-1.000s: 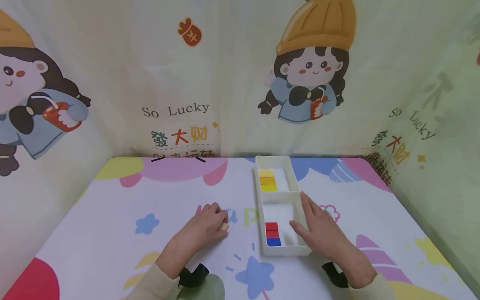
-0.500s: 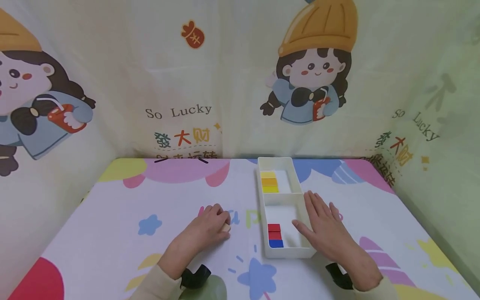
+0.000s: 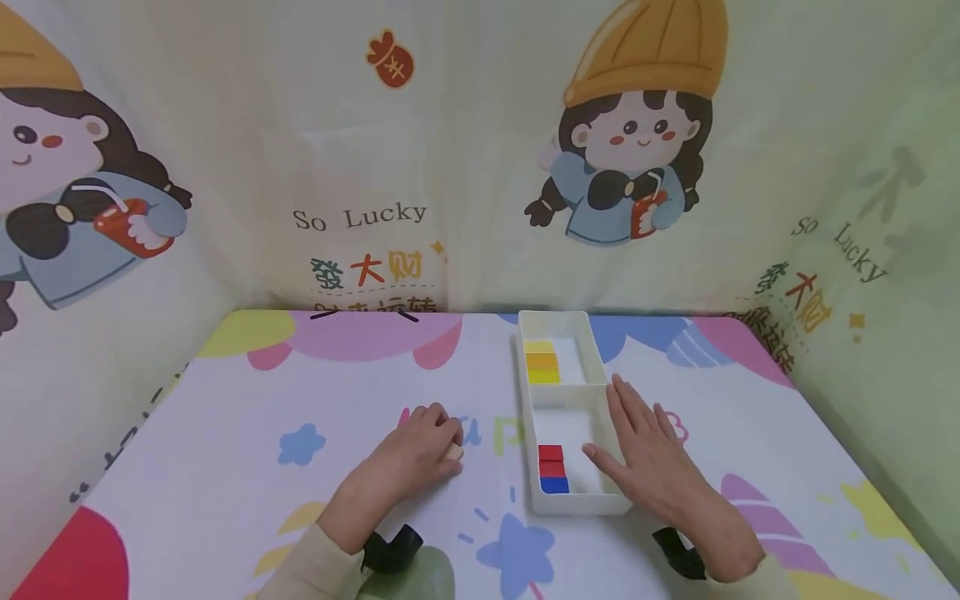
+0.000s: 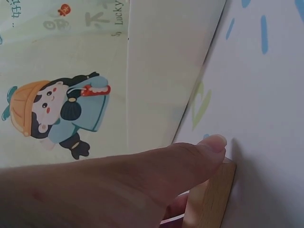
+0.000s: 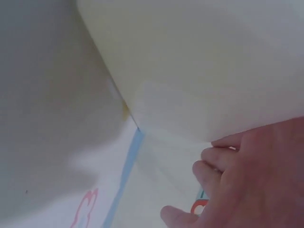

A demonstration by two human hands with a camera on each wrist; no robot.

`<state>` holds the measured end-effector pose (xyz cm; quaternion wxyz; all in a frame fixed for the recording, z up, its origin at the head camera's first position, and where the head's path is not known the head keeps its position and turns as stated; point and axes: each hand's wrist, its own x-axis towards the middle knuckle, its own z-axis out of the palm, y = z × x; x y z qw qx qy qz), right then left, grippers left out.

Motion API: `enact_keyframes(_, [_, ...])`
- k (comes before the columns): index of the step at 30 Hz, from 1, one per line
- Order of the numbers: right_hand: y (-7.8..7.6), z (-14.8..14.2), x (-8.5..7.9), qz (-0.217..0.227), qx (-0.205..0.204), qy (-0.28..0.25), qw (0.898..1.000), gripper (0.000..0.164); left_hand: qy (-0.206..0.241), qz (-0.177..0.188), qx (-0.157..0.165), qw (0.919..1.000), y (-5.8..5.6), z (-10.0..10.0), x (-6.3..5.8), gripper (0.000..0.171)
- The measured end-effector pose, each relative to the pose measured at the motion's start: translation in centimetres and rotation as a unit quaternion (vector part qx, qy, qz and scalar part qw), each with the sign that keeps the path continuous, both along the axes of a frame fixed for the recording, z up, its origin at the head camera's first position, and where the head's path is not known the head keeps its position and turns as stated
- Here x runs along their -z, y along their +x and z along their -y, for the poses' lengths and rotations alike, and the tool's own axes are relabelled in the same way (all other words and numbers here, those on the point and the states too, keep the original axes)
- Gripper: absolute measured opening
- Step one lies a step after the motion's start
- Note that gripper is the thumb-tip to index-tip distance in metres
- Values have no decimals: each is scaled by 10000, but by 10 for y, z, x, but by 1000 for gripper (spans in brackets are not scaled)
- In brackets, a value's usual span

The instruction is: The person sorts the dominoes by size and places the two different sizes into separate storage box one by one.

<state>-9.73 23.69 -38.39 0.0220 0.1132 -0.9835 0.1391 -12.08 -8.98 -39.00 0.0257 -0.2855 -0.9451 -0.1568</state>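
Observation:
My left hand (image 3: 420,446) rests low over the tabletop, left of a white two-compartment box (image 3: 581,502). It grips a pale wooden block (image 4: 209,199), with the thumb at one end; in the head view most of the block is hidden by the hand. My right hand (image 3: 648,454) lies along the box's right side with straight fingers, the thumb reaching over the near compartment. Two red blocks (image 3: 551,460) and a blue block (image 3: 554,485) are lined up at the near compartment's left wall. Yellow and orange blocks (image 3: 542,362) are in the far compartment, also on the left.
A white cloth with coloured prints covers the table (image 3: 225,475). Behind it and at both sides hang printed curtains (image 3: 480,167). Black wrist camera mounts (image 3: 392,550) sit under the wrists.
The head view has shifted slightly. My right hand's fingers have spread a little, with more of them showing. The left hand keeps its grip on the wooden block, and the box blocks look unchanged.

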Motion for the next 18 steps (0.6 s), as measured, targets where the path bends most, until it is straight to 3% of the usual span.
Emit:
enact_keyframes(6, [1, 2, 4, 32, -110, -3, 9999, 86, -66, 279, -71, 9996, 1, 0, 1, 20])
enact_keyframes(12, [-3, 1, 3, -121, -120, 144, 9998, 85, -102, 64, -88, 9999, -2, -2, -2, 21])
enact_keyframes(18, [-1, 2, 1, -20, -68, 102, 9999, 85, -92, 173, -194, 9996, -3, -4, -2, 20])
